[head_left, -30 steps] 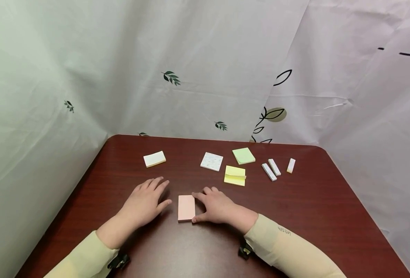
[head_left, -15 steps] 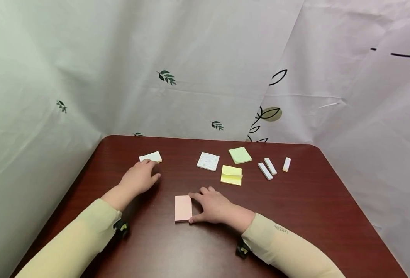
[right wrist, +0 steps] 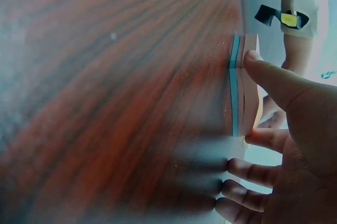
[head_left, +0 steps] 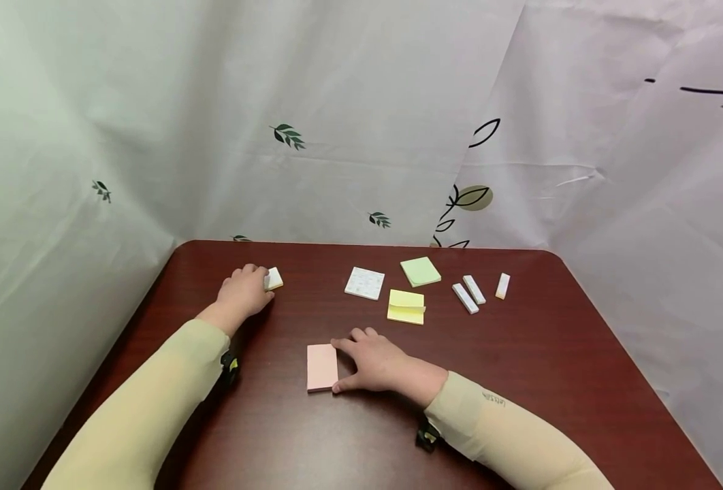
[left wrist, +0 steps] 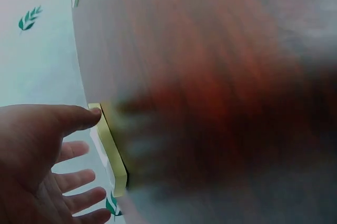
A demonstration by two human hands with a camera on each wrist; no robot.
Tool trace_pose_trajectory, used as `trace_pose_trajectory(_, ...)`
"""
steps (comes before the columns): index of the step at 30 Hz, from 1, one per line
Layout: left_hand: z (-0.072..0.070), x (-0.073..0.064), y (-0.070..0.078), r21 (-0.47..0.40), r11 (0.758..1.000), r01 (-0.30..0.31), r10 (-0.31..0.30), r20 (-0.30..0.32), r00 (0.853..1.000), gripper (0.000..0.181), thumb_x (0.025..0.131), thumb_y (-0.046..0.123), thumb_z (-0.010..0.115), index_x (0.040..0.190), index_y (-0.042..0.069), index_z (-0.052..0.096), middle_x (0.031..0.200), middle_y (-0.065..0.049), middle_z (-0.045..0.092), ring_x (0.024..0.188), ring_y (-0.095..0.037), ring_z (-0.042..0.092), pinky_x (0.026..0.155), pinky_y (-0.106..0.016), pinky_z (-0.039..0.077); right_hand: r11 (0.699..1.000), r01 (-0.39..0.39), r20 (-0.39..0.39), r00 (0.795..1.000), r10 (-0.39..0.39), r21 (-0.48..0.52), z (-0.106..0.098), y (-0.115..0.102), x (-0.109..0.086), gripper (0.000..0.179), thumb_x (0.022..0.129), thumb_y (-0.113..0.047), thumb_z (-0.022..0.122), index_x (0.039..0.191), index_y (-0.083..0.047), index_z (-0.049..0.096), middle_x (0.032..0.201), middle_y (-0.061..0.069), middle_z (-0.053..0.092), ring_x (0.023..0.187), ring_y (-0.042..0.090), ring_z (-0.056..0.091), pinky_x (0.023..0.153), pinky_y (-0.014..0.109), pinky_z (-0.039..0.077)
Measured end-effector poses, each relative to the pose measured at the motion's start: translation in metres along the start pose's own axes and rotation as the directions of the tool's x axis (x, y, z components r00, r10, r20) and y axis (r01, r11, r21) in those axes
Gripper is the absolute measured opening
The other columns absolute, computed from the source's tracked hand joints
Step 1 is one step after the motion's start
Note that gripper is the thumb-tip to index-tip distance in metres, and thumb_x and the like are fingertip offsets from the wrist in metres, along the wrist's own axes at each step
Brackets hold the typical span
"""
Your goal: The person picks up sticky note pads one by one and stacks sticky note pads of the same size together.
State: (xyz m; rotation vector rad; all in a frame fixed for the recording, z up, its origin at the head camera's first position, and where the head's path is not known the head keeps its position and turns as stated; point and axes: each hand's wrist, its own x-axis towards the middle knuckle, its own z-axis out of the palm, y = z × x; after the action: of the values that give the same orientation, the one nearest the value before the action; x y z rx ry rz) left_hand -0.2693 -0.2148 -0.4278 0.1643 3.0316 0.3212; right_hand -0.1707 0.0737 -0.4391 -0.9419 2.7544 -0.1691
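In the head view my right hand (head_left: 378, 361) holds a pink sticky-note pad (head_left: 321, 367) by its right side, thumb at the near corner and index finger at the far corner. A blue layer (right wrist: 235, 89) shows beneath the pink in the right wrist view. Farther off to the left, my left hand (head_left: 244, 292) reaches over a white-topped sticky-note pad (head_left: 273, 278), covering its left part. Seen from the left wrist, that pad's yellowish edge (left wrist: 113, 153) meets the thumb tip, while the other fingers stretch out beyond it.
Toward the back of the dark red table (head_left: 349, 449) lie a patterned white pad (head_left: 364, 283), a green pad (head_left: 420, 271) and a yellow pad (head_left: 406, 307) with a lifted sheet. Several narrow white strips (head_left: 474, 289) lie to their right. A pale curtain (head_left: 337, 136) hangs behind.
My left hand has gone forward from beside the pink pad to the white-topped pad at the back left. The right hand keeps its place at the pink pad; the view has shifted slightly.
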Motion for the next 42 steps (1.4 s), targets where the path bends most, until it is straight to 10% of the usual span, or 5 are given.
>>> trace_pose_trajectory(22, -0.005, 0.012, -0.01, 0.142, 0.985, -0.098, 0.093, 0.047, 0.995, 0.051, 0.087, 0.023, 0.075, 0.121, -0.006, 0.05, 0.103, -0.023, 0.064, 0.087, -0.037, 0.063, 0.077, -0.052, 0.052, 1.0, 0.008, -0.01, 1.0, -0.008, 0.002, 0.0, 0.001, 0.001, 0.083, 0.077, -0.067, 0.072, 0.146, -0.026, 0.05, 0.131, 0.004, 0.055, 0.117, 0.024, 0.05, 0.096, 0.036, 0.046)
trace_pose_trajectory(42, 0.006, -0.045, 0.007, 0.043, 0.999, 0.013, -0.016, 0.065, 0.998, 0.063, 0.084, 0.032, 0.075, 0.13, -0.003, 0.049, 0.108, -0.025, 0.056, 0.079, -0.032, 0.058, 0.069, -0.048, 0.051, 1.0, 0.005, 0.004, 1.0, -0.005, 0.012, -0.002, -0.001, -0.001, 0.082, 0.078, -0.066, 0.072, 0.147, -0.026, 0.049, 0.133, 0.005, 0.053, 0.119, 0.025, 0.05, 0.097, 0.037, 0.045)
